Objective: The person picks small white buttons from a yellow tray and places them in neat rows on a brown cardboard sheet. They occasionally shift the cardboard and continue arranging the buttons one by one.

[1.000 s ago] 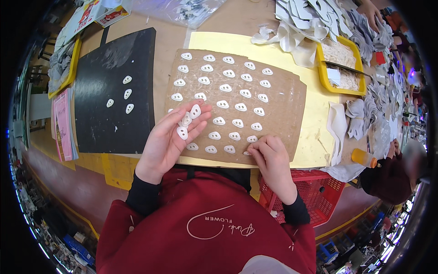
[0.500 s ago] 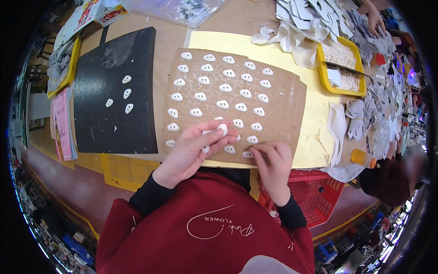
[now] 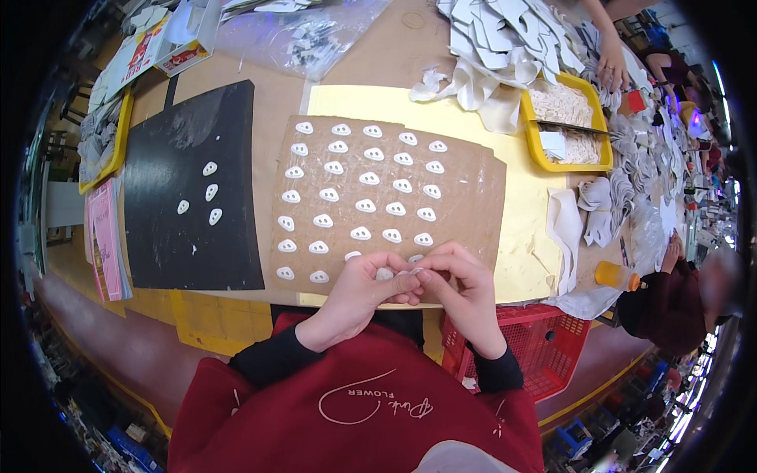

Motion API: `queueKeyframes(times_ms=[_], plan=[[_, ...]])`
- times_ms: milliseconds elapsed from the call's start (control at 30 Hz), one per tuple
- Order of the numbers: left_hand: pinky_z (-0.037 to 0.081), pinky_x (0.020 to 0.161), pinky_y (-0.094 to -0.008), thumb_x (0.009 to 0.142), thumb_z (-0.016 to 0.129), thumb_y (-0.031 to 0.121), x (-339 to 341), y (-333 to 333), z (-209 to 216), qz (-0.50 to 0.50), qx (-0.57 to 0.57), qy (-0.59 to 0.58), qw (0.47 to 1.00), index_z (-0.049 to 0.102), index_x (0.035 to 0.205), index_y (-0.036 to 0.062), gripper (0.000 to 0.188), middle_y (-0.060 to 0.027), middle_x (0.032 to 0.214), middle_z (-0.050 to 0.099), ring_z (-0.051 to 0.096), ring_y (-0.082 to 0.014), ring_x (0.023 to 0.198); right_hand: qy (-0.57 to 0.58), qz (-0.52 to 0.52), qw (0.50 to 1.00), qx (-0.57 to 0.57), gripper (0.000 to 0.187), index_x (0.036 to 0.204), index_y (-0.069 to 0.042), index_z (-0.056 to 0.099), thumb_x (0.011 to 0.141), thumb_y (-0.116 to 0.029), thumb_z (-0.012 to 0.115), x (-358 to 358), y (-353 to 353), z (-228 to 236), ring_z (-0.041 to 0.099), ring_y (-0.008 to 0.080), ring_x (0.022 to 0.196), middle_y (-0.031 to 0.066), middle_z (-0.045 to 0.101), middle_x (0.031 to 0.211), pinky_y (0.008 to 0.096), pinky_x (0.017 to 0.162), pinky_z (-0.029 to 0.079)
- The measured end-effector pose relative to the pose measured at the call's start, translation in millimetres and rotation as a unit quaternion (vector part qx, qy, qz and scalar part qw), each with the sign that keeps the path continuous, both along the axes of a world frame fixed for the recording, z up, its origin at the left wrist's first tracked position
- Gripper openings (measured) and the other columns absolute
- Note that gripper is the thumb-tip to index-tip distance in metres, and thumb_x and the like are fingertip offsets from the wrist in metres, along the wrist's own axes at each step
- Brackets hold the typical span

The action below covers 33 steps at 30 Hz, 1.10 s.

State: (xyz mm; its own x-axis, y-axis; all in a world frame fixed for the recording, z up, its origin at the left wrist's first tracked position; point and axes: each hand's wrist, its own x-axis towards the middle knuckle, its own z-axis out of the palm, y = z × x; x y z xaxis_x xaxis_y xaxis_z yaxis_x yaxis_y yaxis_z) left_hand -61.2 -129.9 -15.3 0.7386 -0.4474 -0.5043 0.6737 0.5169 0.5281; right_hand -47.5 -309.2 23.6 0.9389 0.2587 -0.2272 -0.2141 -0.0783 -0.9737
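Small white rounded-triangle pieces with two dark holes, like the one [image 3: 365,206] near the middle, lie in rows on a brown cardboard sheet [image 3: 465,229]. At the near edge of this sheet my two hands meet. My left hand [image 3: 351,298] is closed, with a white piece [image 3: 384,273] showing between its curled fingers. My right hand [image 3: 467,296] pinches at a small white piece [image 3: 415,271] where the fingertips of both hands come together. The fingers partly cover that piece, and the hands hide the nearest part of the rows.
Left of the cardboard, a black board [image 3: 158,229] carries several more white pieces. Yellow paper [image 3: 524,236] lies under the cardboard. A yellow tray [image 3: 581,166] of pale scraps stands far right, near another person's hand [image 3: 611,63]. A red crate [image 3: 540,355] sits below the table edge.
My right hand has lifted from a white piece at the cardboard's near edge and moved left to meet my left hand. The view has shifted, so the table appears lower.
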Motion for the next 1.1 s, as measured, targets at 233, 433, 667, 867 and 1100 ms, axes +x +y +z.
queueKeyframes(times_ms=[233,433,667,867,1100], plan=[[0.056,0.082,-0.0236,0.1,0.063,0.013,2,3,-9,-0.01,-0.057,-0.001,0.998,0.064,0.116,-0.0001,0.021,-0.0122,0.106,0.071,0.068,-0.0124,0.09,-0.084,0.021,0.996,-0.038,0.011,0.102,0.001,0.073,0.092,0.0,0.067,13,-10,-7,0.065,0.0129,0.084,0.0083,0.067,0.098,0.0259,0.077,0.052],[0.051,0.102,-0.0257,0.104,0.049,0.011,21,4,26,-0.019,-0.004,0.046,0.999,0.049,0.139,-0.0063,0.039,-0.0196,0.133,0.06,0.06,-0.0197,0.121,-0.167,-0.031,0.949,-0.266,0.012,0.097,0.001,0.075,0.088,-0.007,0.073,102,-49,3,0.062,0.0106,0.074,0.0047,0.071,0.081,0.024,0.071,0.048],[0.048,0.108,-0.028,0.104,0.052,0.013,16,12,14,-0.046,-0.039,0.043,0.997,0.048,0.141,-0.0064,0.042,-0.0197,0.137,0.058,0.057,-0.0218,0.128,-0.16,0.131,0.91,-0.358,0.019,0.099,0.002,0.075,0.09,-0.015,0.071,169,-67,-22,0.062,0.0153,0.071,0.0103,0.072,0.083,0.0294,0.067,0.048],[0.048,0.108,-0.0279,0.105,0.049,0.01,20,13,12,-0.041,-0.031,0.056,0.997,0.046,0.142,-0.0072,0.041,-0.0201,0.137,0.058,0.057,-0.0225,0.128,-0.232,0.126,0.871,-0.415,0.017,0.095,-0.002,0.076,0.089,-0.016,0.069,169,-58,-27,0.065,0.0287,0.082,0.013,0.071,0.088,0.0378,0.076,0.05],[0.051,0.104,-0.026,0.103,0.048,0.007,28,17,20,-0.021,-0.022,0.055,0.998,0.046,0.141,-0.0084,0.041,-0.023,0.138,0.056,0.058,-0.0246,0.128,-0.267,0.113,0.869,-0.401,0.014,0.094,-0.003,0.071,0.091,-0.015,0.065,162,-54,-30,0.063,0.0323,0.09,0.0129,0.066,0.09,0.0406,0.079,0.05]])
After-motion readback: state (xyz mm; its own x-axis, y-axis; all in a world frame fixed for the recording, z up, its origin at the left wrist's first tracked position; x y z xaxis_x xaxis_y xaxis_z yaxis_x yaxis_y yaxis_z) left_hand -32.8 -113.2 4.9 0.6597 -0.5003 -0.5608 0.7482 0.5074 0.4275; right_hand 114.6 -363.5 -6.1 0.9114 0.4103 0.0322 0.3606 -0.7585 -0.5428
